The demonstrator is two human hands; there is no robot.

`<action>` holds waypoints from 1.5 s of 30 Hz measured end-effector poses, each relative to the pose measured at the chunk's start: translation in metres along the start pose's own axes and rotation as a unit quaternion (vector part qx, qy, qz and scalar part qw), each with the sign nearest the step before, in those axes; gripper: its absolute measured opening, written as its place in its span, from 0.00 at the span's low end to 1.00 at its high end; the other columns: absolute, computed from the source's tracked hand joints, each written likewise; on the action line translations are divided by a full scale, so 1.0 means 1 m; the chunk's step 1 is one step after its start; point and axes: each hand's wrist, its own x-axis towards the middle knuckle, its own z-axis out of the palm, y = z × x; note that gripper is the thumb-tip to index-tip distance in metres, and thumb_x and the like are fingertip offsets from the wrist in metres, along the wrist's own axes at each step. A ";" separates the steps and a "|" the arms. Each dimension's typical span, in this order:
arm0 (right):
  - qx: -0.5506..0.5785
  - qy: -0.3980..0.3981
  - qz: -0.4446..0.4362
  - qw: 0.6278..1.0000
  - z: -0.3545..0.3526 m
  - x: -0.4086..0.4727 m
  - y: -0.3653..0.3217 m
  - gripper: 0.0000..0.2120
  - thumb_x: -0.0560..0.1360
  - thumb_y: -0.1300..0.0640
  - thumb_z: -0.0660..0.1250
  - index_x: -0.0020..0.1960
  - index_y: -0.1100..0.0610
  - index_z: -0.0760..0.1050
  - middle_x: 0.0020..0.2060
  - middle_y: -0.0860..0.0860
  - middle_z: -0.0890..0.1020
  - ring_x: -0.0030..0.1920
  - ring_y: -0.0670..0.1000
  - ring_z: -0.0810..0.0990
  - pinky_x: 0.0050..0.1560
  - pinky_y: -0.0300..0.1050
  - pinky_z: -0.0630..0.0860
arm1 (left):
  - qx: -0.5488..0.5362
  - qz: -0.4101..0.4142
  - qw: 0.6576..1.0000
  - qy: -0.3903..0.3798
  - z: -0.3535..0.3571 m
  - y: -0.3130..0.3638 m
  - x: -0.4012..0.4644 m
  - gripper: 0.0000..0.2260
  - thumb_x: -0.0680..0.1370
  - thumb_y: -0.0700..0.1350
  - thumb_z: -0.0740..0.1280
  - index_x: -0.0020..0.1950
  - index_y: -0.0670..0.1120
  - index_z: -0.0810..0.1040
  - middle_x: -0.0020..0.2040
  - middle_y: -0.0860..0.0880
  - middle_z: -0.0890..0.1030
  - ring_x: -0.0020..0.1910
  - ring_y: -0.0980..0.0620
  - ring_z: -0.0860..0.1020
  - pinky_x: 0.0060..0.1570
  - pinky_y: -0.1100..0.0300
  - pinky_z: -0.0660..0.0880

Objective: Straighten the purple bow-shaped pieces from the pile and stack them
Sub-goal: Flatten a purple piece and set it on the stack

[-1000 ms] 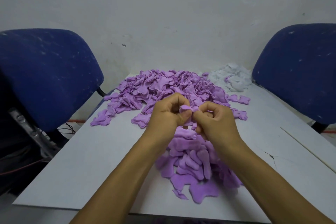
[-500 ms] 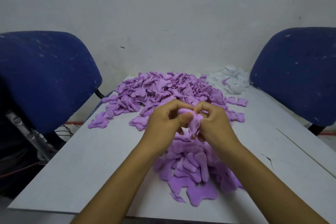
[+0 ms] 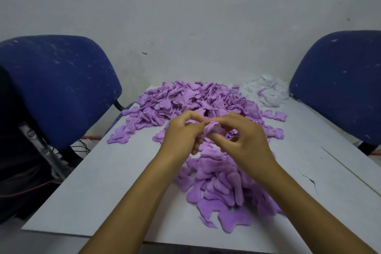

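While both hands' fingers pinch one crumpled purple piece (image 3: 212, 128), left hand (image 3: 181, 136) and right hand (image 3: 245, 140) flank it, directly above the near stack (image 3: 222, 183).

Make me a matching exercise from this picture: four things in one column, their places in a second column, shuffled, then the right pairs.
Things:
1. white scraps
2. purple piece
3. big purple pile
4. straightened pieces

Places:
A. far middle of the table
B. near the table's front edge
C. far right corner
D. pinched between the left hand and right hand

Pairs: 1-C, 2-D, 3-A, 4-B
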 end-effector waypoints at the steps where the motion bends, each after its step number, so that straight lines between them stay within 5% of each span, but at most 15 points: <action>1: 0.039 0.005 0.037 0.999 0.001 0.001 -0.001 0.04 0.73 0.61 0.75 0.47 0.54 0.85 0.40 0.50 0.81 0.39 0.50 0.79 0.35 0.41 0.78 | -0.025 -0.020 0.999 -0.026 -0.001 0.000 0.000 0.08 0.80 0.44 0.64 0.43 0.44 0.77 0.28 0.47 0.72 0.24 0.52 0.68 0.24 0.63 0.65; 5: 0.240 -0.018 0.201 0.950 -0.007 0.006 -0.005 0.03 0.75 0.61 0.73 0.46 0.56 0.84 0.35 0.52 0.80 0.35 0.46 0.77 0.33 0.39 0.78 | -0.009 0.053 0.992 -0.117 -0.010 0.002 0.001 0.06 0.77 0.48 0.68 0.45 0.45 0.79 0.40 0.47 0.79 0.38 0.52 0.77 0.36 0.58 0.76; 10: 0.343 -0.120 0.289 0.886 -0.011 0.006 -0.010 0.04 0.75 0.58 0.72 0.45 0.58 0.84 0.33 0.49 0.76 0.34 0.47 0.73 0.31 0.40 0.72 | -0.001 0.143 0.987 -0.068 -0.010 0.001 0.000 0.03 0.73 0.41 0.70 0.40 0.43 0.78 0.33 0.52 0.80 0.33 0.55 0.78 0.34 0.63 0.76; 15: 0.531 -0.269 0.283 0.752 -0.020 0.009 -0.017 0.11 0.72 0.48 0.72 0.40 0.55 0.81 0.31 0.49 0.76 0.32 0.47 0.73 0.29 0.37 0.70 | -0.115 0.115 0.987 0.001 -0.003 0.003 0.001 0.04 0.67 0.43 0.71 0.32 0.47 0.79 0.29 0.48 0.76 0.34 0.45 0.71 0.36 0.54 0.70; 19: 0.485 -0.197 0.278 0.805 -0.024 0.007 -0.014 0.06 0.74 0.57 0.70 0.39 0.54 0.83 0.34 0.53 0.82 0.34 0.47 0.79 0.29 0.36 0.74 | -0.086 0.109 0.990 -0.010 -0.001 0.002 0.000 0.06 0.70 0.44 0.71 0.33 0.50 0.80 0.30 0.47 0.74 0.31 0.48 0.70 0.35 0.54 0.68; 22: 0.400 -0.114 0.292 0.861 -0.023 0.007 -0.009 0.12 0.76 0.64 0.69 0.35 0.54 0.81 0.32 0.56 0.82 0.30 0.49 0.80 0.29 0.37 0.76 | -0.066 0.126 0.988 -0.051 0.000 0.001 -0.002 0.06 0.69 0.48 0.72 0.36 0.48 0.78 0.31 0.47 0.74 0.31 0.48 0.70 0.34 0.55 0.70; 26: 0.306 -0.079 0.265 0.911 -0.020 0.008 -0.016 0.10 0.77 0.64 0.68 0.38 0.59 0.73 0.26 0.56 0.81 0.23 0.50 0.78 0.23 0.38 0.72 | -0.049 0.144 0.987 -0.059 0.004 0.004 -0.008 0.09 0.73 0.43 0.70 0.41 0.39 0.73 0.35 0.35 0.74 0.32 0.47 0.70 0.35 0.54 0.69; 30: 0.102 0.017 0.235 0.966 -0.008 0.009 -0.013 0.12 0.73 0.65 0.68 0.33 0.58 0.72 0.21 0.52 0.75 0.21 0.46 0.72 0.24 0.38 0.68 | -0.022 0.168 0.985 -0.030 0.016 0.007 -0.018 0.09 0.74 0.37 0.70 0.36 0.43 0.74 0.29 0.48 0.73 0.28 0.52 0.68 0.29 0.61 0.68; 33: -0.070 0.118 0.192 0.972 -0.001 0.013 -0.008 0.13 0.66 0.71 0.63 0.30 0.59 0.63 0.24 0.52 0.67 0.27 0.46 0.61 0.28 0.43 0.58 | -0.017 0.171 0.985 -0.027 0.031 0.009 -0.026 0.15 0.75 0.30 0.67 0.33 0.46 0.74 0.28 0.50 0.72 0.28 0.53 0.66 0.29 0.61 0.65; 38: -0.039 0.091 0.191 0.977 -0.003 0.018 -0.004 0.16 0.64 0.67 0.62 0.31 0.53 0.57 0.24 0.47 0.64 0.27 0.47 0.62 0.25 0.38 0.57 | 0.025 0.207 0.976 -0.069 0.023 0.013 -0.024 0.06 0.76 0.42 0.70 0.40 0.45 0.77 0.32 0.49 0.78 0.30 0.53 0.72 0.32 0.59 0.72; 40: 0.053 0.065 0.220 0.972 -0.005 0.018 -0.004 0.18 0.67 0.64 0.67 0.32 0.52 0.58 0.22 0.48 0.68 0.25 0.52 0.69 0.27 0.47 0.64 | -0.012 0.204 0.978 -0.049 0.015 0.012 -0.018 0.04 0.77 0.45 0.68 0.44 0.45 0.77 0.37 0.51 0.79 0.35 0.53 0.75 0.35 0.60 0.74; 43: 0.116 0.022 0.236 0.965 -0.006 0.017 -0.007 0.20 0.73 0.68 0.67 0.34 0.53 0.59 0.20 0.48 0.73 0.21 0.50 0.72 0.25 0.45 0.65 | 0.023 0.150 0.988 -0.025 0.006 0.009 -0.009 0.05 0.76 0.41 0.69 0.51 0.46 0.80 0.45 0.47 0.81 0.43 0.51 0.79 0.41 0.58 0.78; 45: 0.136 -0.014 0.240 0.961 -0.006 0.017 -0.016 0.18 0.73 0.70 0.65 0.36 0.54 0.60 0.20 0.50 0.76 0.21 0.49 0.73 0.21 0.41 0.66 | -0.005 0.128 0.991 -0.039 0.007 0.008 -0.010 0.04 0.75 0.35 0.69 0.48 0.40 0.81 0.38 0.44 0.83 0.35 0.51 0.79 0.35 0.61 0.77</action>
